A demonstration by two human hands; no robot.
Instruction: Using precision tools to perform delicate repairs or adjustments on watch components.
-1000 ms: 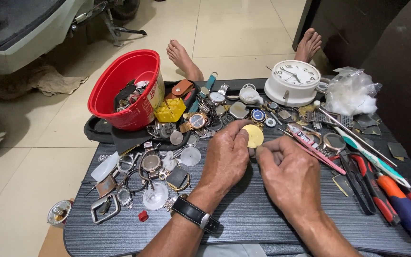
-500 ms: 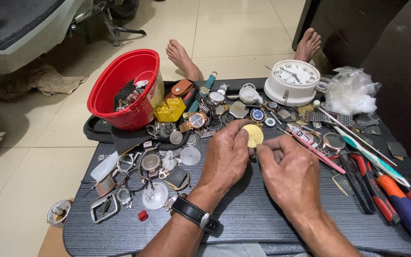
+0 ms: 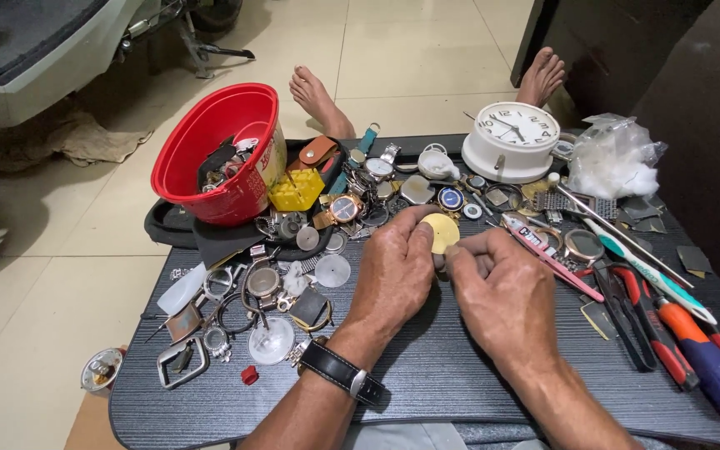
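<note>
1. A small round pale-yellow disc [image 3: 441, 232], like a watch dial, sits above the middle of the dark ribbed tabletop [image 3: 427, 375], pinched between both hands.
2. The left hand [image 3: 393, 275] closes its fingers on the disc's left edge and holds it up, thumb and forefinger clamped on the rim. A black-strapped wristwatch [image 3: 339, 373] sits on that wrist.
3. The right hand [image 3: 502, 292] meets it from the right, fingertips pressed together at the disc's lower right edge; what they grip there, if anything, is too small to tell.
4. Compared with half a second and a second ago, almost nothing has shifted: both hands stay on the disc at the same spot, so the fine handling of it appears to be ongoing, not finished.
5. Just behind the hands lies a scatter of watch cases, faces and straps.
6. To the left stand a red bucket [image 3: 210, 150] filled with parts and a yellow block-shaped holder [image 3: 297, 190] beside it.
7. To the right are a white round table clock [image 3: 510, 140], a crumpled clear bag [image 3: 614, 162], thin pink tweezers [image 3: 556, 262], and red- and orange-handled tools [image 3: 693, 350] near the edge.
8. Two bare feet rest on the tiled floor beyond the tabletop.
</note>
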